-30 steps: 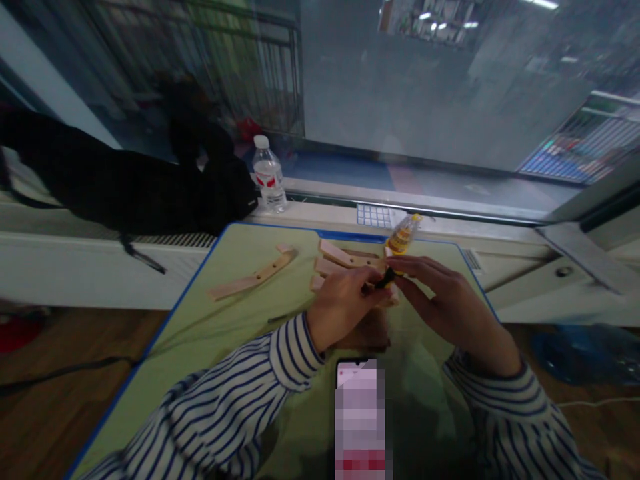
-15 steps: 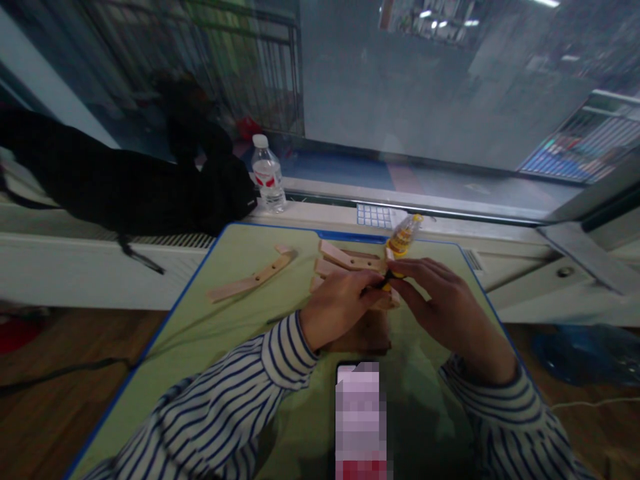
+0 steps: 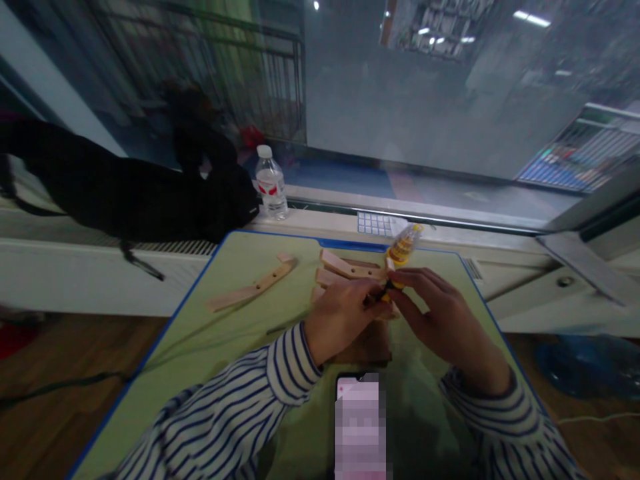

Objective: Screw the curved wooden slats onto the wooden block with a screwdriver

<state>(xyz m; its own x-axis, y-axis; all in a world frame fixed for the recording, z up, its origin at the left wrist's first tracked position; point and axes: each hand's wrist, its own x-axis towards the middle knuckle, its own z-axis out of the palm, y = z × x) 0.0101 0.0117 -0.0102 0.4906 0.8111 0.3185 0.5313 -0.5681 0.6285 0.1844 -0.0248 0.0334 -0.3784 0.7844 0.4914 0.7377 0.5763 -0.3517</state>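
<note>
Both my hands meet over a pile of wooden pieces on the table. My left hand (image 3: 343, 313) is closed, its thumb and fingers pinching the dark end of a small black-and-yellow handle (image 3: 389, 288), which looks like a screwdriver's. My right hand (image 3: 445, 310) pinches the yellow end. A thin dark shaft (image 3: 280, 328) shows left of my left hand, in line with the handle; my hand hides the join. Angled wooden pieces (image 3: 353, 270) with drilled holes lie stacked just beyond, partly covered. A brown wooden block (image 3: 367, 343) sits below my left hand.
Another bent wooden piece (image 3: 253, 285) lies left on the green, blue-edged table (image 3: 200, 347). A yellow-capped glue bottle (image 3: 404, 245) is at the back, a phone (image 3: 360, 427) in front. The sill carries a water bottle (image 3: 273, 187), a black bag (image 3: 165, 197) and a gridded sheet (image 3: 375, 223).
The whole view has shifted slightly, so things sit a little lower. Both hands keep their hold on the handle, with only slight movement of the fingers.
</note>
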